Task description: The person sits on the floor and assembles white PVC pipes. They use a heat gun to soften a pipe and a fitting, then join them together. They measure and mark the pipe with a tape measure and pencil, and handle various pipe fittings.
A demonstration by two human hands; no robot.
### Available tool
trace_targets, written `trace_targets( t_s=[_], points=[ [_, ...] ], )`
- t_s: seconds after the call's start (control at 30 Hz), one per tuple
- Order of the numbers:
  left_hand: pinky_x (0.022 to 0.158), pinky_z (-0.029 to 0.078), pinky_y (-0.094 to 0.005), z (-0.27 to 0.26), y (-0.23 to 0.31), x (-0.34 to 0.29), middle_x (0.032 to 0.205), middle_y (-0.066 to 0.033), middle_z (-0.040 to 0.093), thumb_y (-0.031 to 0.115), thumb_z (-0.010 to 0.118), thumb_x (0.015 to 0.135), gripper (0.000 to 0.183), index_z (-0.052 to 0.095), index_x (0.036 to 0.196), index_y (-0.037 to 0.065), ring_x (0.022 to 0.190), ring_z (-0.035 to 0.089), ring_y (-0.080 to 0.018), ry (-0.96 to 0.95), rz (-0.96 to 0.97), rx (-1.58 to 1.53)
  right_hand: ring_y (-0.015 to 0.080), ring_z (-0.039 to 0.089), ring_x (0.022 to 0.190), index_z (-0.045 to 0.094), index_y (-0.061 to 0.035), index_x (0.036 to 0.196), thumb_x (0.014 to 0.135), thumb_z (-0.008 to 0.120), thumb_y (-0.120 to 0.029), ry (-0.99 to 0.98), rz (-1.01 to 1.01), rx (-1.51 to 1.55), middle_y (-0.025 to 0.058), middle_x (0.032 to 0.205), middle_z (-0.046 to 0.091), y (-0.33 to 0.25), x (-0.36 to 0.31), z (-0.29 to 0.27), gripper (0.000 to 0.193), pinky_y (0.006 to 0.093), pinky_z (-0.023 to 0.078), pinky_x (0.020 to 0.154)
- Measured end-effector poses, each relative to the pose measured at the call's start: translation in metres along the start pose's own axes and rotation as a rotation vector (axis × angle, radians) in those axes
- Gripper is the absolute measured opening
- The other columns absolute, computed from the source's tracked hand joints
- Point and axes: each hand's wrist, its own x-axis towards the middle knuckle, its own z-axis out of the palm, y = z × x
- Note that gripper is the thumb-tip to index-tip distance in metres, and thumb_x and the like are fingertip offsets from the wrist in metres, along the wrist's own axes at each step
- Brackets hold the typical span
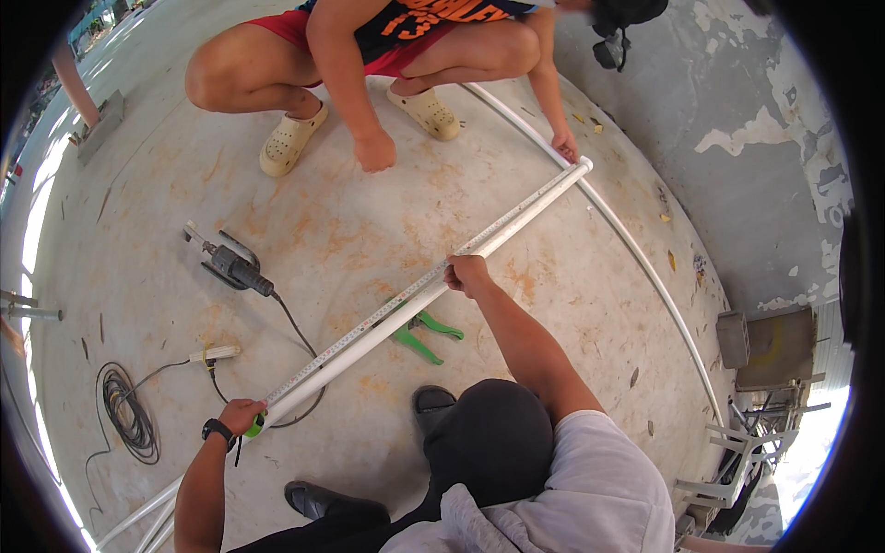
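A long white pipe (355,347) runs diagonally in front of me, with a pulled-out measuring tape blade (346,337) lying along it. My left hand (241,415), a black watch on its wrist, is closed around the green tape measure (256,425) near the pipe's lower part. Midway up, my right hand (467,274) grips the pipe together with the blade. A white fitting (585,164) caps the far end, where a co-worker's hand (564,147) touches it. Green-handled pipe cutters (426,335) lie on the floor under the pipe, partly hidden by it.
A black corded tool (235,265) lies left of the pipe, near a white power strip (215,354) and a coiled cable (129,410). Another long white pipe (659,276) curves along the right. The co-worker (406,46) squats opposite. White chairs (737,461) stand by the peeling wall (728,138).
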Motion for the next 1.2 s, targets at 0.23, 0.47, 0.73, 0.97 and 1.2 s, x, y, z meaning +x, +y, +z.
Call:
trace_targets(
  t_s=[0.23, 0.47, 0.73, 0.97, 1.2],
  points=[
    [0.08, 0.051, -0.0338, 0.003, -0.006, 0.002, 0.085, -0.0142, 0.074, 0.046, 0.063, 0.093, 0.044, 0.079, 0.095, 0.004, 0.079, 0.067, -0.0214, 0.026, -0.012, 0.014, 0.0183, 0.06, 0.053, 0.064, -0.0062, 0.081, 0.097, 0.066, -0.024, 0.028, -0.009, 0.007, 0.0058, 0.069, 0.064, 0.004, 0.006, 0.001, 0.024, 0.0327, 0.054, 0.05],
    [0.085, 0.051, -0.0465, -0.012, -0.055, 0.018, 0.099, -0.0188, 0.072, 0.066, 0.044, 0.097, 0.066, 0.072, 0.093, 0.007, 0.095, 0.067, -0.0378, -0.124, 0.236, 0.684, 0.0146, 0.045, 0.045, 0.055, -0.0128, 0.07, 0.094, 0.061, -0.019, -0.12, -0.155, -0.023, 0.0019, 0.058, 0.05, 0.029, 0.055, -0.023, 0.025, 0.0325, 0.038, 0.039],
    [0.088, 0.052, -0.035, -0.059, -0.153, -0.074, 0.098, -0.0133, 0.074, 0.056, 0.066, 0.09, 0.057, 0.075, 0.115, 0.006, 0.091, 0.067, -0.0229, 0.096, -0.216, 0.054, 0.0122, 0.056, 0.054, 0.063, -0.012, 0.081, 0.096, 0.068, -0.023, -0.017, 0.015, 0.001, -0.0006, 0.066, 0.058, 0.009, 0.037, -0.023, 0.02, 0.0259, 0.045, 0.046],
    [0.085, 0.052, -0.0368, -0.051, -0.186, -0.091, 0.093, -0.0153, 0.073, 0.046, 0.067, 0.092, 0.044, 0.074, 0.112, 0.007, 0.087, 0.067, -0.0234, 0.261, -0.111, 0.135, 0.0116, 0.058, 0.057, 0.064, -0.0106, 0.087, 0.096, 0.069, -0.022, 0.007, 0.041, 0.039, -0.0007, 0.069, 0.06, 0.009, 0.036, -0.026, 0.016, 0.0245, 0.046, 0.047],
    [0.082, 0.052, -0.0386, -0.033, -0.177, -0.103, 0.098, -0.0153, 0.071, 0.041, 0.066, 0.094, 0.038, 0.071, 0.109, 0.007, 0.085, 0.067, -0.0278, 0.279, -0.22, -0.095, 0.0098, 0.059, 0.059, 0.065, -0.0104, 0.087, 0.094, 0.072, -0.02, 0.062, 0.039, 0.067, -0.0016, 0.07, 0.061, 0.006, 0.039, -0.025, 0.013, 0.023, 0.049, 0.048]
  ],
)
